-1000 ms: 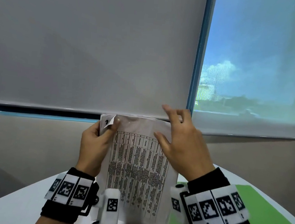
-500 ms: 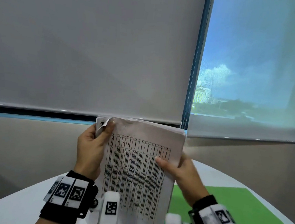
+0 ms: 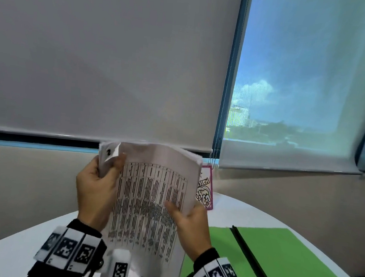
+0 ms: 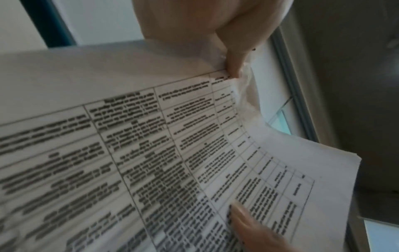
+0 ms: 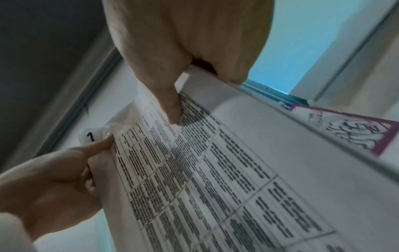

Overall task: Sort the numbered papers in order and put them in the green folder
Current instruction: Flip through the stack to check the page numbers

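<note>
Where blinds (image 3: 109, 61) hang, green folder (image 3: 288, 258) tops table (image 3: 13, 249).

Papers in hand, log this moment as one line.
left hand: pinches papers top corner | right hand: holds right edge | green folder: open on table

A thin stack of white printed papers (image 3: 149, 201), each covered with a black ruled table of blurred text, is held upright in the air and slightly bowed. Its top left corner is peeled forward, showing a small white number label (image 3: 109, 152) on the sheet behind; from the right wrist a label there reads 1. The flat green plastic folder (image 3: 288, 258) lies open on the white tabletop (image 3: 1, 259), lower right of the stack, with a black spine strip (image 3: 252, 261) running down its middle.
</note>
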Available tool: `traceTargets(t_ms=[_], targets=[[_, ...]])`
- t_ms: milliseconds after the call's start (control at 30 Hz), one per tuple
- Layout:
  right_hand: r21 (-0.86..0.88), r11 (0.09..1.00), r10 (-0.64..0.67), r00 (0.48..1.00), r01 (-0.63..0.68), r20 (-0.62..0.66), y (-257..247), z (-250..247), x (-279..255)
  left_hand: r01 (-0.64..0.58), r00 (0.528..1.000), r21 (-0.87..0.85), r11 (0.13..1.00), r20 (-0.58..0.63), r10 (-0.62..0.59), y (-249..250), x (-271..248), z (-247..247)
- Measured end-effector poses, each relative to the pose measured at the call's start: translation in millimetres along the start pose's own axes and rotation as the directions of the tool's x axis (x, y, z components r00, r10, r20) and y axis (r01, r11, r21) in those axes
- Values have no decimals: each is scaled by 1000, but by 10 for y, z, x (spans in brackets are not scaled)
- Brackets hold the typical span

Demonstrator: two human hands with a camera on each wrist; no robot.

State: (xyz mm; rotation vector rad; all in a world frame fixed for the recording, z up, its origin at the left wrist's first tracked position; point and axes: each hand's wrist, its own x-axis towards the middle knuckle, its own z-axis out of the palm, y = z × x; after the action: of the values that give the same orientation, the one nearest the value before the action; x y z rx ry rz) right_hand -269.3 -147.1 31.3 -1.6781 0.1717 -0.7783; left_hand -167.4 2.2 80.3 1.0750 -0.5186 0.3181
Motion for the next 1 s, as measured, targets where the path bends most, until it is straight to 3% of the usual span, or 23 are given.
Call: traceTargets(t_ms=[133,200,333,467,600,700,767,867,933,1000], targets=[[-176,979,-91,994,101,62,-334,-190,134,-139,982,179,974,151,112,243,322,-101],[-264,960,-66,990,97,123,-390,-282,179,-135,972,253,958,221,79,296,463,-160],[-261,965,42,983,6,181,-294,-392,142,29,952,357,934,275,-134,146,535,-234],[-359,925,192,967,-121,168,120,-425,-31,148,887,616,773,263,-379,-426,459,-373],[-417,874,354,914,-249,197,568,-453,-190,113,779,832,543,265,-568,-931,313,-446],[-416,866,383,904,-279,190,704,-475,-208,58,722,878,475,291,-628,-1136,363,-410],[-424,856,399,899,-296,179,748,-505,-190,-27,671,882,470,364,-646,-1236,454,-375],[-393,846,455,873,-360,179,826,-528,-171,-114,559,832,543,506,-657,-1317,529,-317],[-345,824,527,830,-449,180,861,-526,-165,-125,537,812,570,538,-649,-1401,521,-306],[-361,795,578,789,-488,207,880,-513,-159,-156,544,820,551,536,-645,-1480,482,-312]])
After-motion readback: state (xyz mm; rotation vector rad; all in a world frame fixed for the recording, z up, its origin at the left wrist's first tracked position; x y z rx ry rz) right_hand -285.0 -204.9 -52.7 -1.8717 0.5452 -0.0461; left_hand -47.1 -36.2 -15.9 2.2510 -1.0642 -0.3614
